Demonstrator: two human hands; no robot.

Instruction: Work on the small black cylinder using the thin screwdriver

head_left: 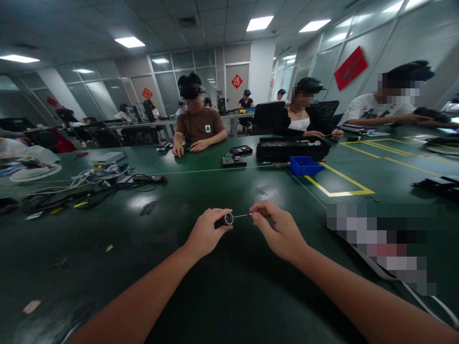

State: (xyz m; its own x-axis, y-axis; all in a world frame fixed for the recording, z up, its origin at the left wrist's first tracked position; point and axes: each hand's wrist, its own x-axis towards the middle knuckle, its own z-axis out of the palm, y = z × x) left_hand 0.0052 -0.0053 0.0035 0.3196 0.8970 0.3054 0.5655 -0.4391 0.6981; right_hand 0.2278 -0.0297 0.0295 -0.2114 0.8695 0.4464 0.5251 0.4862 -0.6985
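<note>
Above the green table, my left hand is closed round a small dark cylinder with a round, metallic-looking open end facing me. My right hand pinches the red handle of a thin screwdriver. Its metal shaft points left and reaches the cylinder's rim; whether the tip touches the end or goes inside is too small to tell. My fingers hide most of the cylinder's body and the rest of the handle.
Tangled cables lie at the left. Ahead are circuit boards, a black housing and a blue bin. A blurred-out device with a white cable sits right of my forearm. Several people work across the table.
</note>
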